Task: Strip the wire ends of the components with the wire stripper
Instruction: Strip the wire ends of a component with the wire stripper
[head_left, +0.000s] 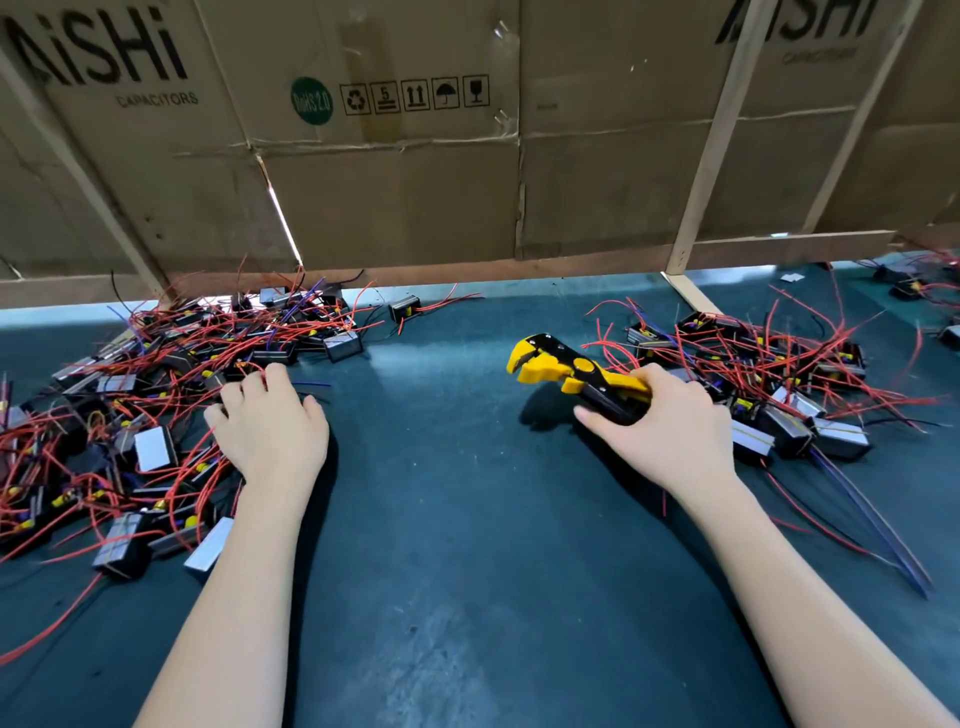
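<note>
Dark mat (441, 519), cardboard wall (389, 197) behind. Right hand (670, 421) grips stripper (582, 374), jaws open, pointing left. Left hand (270, 415) curled into left pile (130, 415); can't tell if it holds anything. Risk: tangled red wires drag neighbouring parts out too. Fingertips hidden; can't tell stripped ends in right pile (779, 374).

Even overhead light, soft shadows, wide-angle bending toward edges.

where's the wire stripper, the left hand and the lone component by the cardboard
wire stripper (571, 366), head view, on its yellow and black head
left hand (272, 421), head view, on its back
lone component (404, 308), head view, on its black body
</note>
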